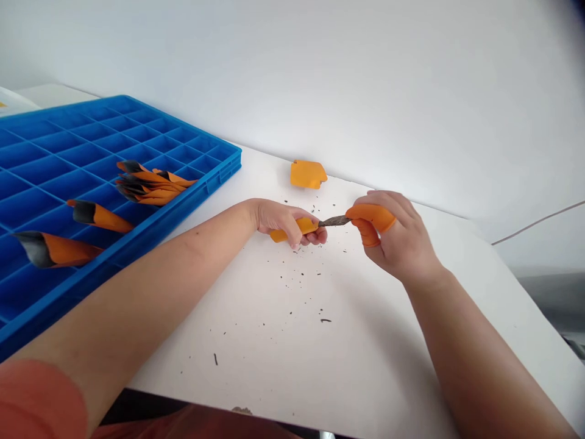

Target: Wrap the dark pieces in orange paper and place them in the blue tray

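My left hand [292,227], at the middle of the table, is closed around a small flat orange piece [278,235]; part of the piece is hidden by my thumb and fingers. On my right hand [406,241], orange finger covers [372,217] sheathe the thumb and a finger, which pinch a narrow, dark, rough-looking flat strip [334,221]. The strip's far tip meets the orange piece at my left fingertips; whether the two are joined I cannot tell. Farther back, a separate orange piece [308,174] with a notched corner lies on the table.
A blue compartment tray [180,204] fills the left side. Its near compartments hold curled orange-and-black sheets [155,183], several bunched together and two apart. Dark crumbs and slivers [325,320] are scattered over the white table [274,360]. A white wall [365,91] rises behind.
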Demonstrator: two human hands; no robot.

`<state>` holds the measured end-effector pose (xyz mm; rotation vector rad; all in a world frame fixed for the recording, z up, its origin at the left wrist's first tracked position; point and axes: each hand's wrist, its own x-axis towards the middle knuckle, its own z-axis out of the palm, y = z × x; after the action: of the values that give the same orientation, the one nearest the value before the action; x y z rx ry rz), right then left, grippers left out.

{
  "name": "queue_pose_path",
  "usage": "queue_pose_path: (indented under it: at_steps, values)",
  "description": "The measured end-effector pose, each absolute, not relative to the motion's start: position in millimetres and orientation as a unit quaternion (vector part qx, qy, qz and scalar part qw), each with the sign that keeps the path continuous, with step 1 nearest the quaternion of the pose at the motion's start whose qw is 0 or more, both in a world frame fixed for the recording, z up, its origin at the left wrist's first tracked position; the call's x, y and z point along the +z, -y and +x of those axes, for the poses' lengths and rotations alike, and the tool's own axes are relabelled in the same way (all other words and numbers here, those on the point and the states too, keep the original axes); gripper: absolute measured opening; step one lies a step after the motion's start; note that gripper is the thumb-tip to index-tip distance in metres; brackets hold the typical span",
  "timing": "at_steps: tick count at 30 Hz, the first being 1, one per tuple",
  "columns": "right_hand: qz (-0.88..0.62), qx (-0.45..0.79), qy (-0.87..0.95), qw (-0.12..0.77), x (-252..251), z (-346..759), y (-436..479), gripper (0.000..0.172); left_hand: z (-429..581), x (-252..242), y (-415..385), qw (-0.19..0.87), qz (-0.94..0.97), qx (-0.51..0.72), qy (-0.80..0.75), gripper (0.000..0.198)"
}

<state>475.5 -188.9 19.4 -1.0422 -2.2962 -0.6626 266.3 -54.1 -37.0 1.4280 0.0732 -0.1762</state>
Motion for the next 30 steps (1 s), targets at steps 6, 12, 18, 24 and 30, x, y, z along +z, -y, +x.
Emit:
queue_pose_path:
  at_steps: [6, 12, 18, 24, 30]
  values:
    - [-0.406, -0.231, 0.851, 0.239, 27.8, 468.9, 194.2, 0.018, 266.5, -31.1, 56.3, 0.714, 0.691, -0.091, -0.064, 0.047]
    - [-0.368, -0.328, 0.838, 0.232, 22.0, 468.9, 191.5, 0.027, 266.9, -30.0, 57.7, 0.709, 0.695, -0.098, -0.073, 0.048]
    - [-0.34, -0.384, 0.829, 0.222, 23.3, 466.3, 192.5, 0.03, 266.5, -26.7, 59.3, 0.696, 0.708, -0.095, -0.073, 0.047]
    - [-0.344, -0.378, 0.821, 0.254, 13.2, 464.6, 187.8, 0.028, 266.6, -26.3, 61.5, 0.688, 0.716, -0.106, -0.05, 0.045]
    - [-0.378, -0.271, 0.843, 0.27, 15.6, 462.2, 191.5, 0.024, 264.3, -29.3, 56.9, 0.717, 0.692, -0.063, -0.058, 0.042]
